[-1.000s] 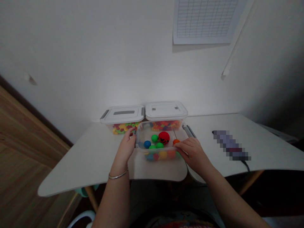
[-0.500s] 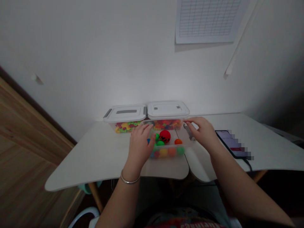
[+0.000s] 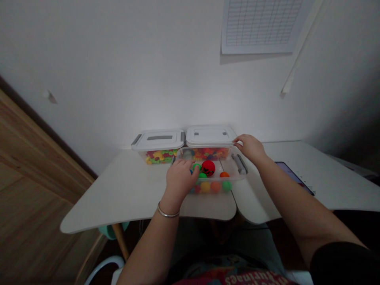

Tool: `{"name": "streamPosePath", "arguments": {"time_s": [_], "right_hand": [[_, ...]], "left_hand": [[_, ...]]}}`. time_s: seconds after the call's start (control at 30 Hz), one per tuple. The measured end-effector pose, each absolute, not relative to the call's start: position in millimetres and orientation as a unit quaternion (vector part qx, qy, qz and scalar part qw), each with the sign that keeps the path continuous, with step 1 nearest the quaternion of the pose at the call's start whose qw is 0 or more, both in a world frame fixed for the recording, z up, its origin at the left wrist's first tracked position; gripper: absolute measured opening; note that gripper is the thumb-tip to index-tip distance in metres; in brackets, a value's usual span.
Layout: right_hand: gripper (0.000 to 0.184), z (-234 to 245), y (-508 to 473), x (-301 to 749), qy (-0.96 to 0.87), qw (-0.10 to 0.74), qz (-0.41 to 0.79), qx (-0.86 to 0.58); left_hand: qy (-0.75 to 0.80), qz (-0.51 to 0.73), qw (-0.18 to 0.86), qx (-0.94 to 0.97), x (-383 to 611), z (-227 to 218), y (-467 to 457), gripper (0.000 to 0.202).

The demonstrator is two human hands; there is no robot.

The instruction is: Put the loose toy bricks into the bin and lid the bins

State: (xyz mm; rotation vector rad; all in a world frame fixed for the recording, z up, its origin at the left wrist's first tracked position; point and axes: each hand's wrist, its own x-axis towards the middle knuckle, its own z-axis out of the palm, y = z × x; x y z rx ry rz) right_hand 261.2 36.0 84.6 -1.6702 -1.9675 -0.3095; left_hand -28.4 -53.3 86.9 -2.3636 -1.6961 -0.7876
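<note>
An open clear box (image 3: 235,177) stands in front of me on the white table (image 3: 130,190). It holds several coloured balls, among them a big red ball (image 3: 208,167), an orange ball (image 3: 224,174) and a green ball (image 3: 226,185). My left hand (image 3: 179,179) reaches into the box's left side, fingers curled down over the balls; what they grip is hidden. My right hand (image 3: 249,147) is past the box's grey right handle (image 3: 240,164), with bent fingers on the right edge of the right box's lid (image 3: 209,135).
Two lidded clear boxes of coloured pieces stand at the wall; the left lidded box (image 3: 158,141) sits beside the right one. A phone (image 3: 292,176) lies right of my arm. A gridded sheet (image 3: 261,25) hangs on the wall. A wooden panel (image 3: 26,178) is at left.
My left hand has moved from the box's left end into the box. My right hand has left the near right corner and gone up to the right box's lid.
</note>
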Motion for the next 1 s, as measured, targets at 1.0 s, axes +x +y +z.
{"name": "streamPosePath", "arguments": {"time_s": [1.0], "right_hand": [[0.027,122,29,225,-0.547,0.599,0.290,-0.507]], "left_hand": [[-0.447,-0.670,-0.244,-0.541,-37,80,-54,0.044]]}}
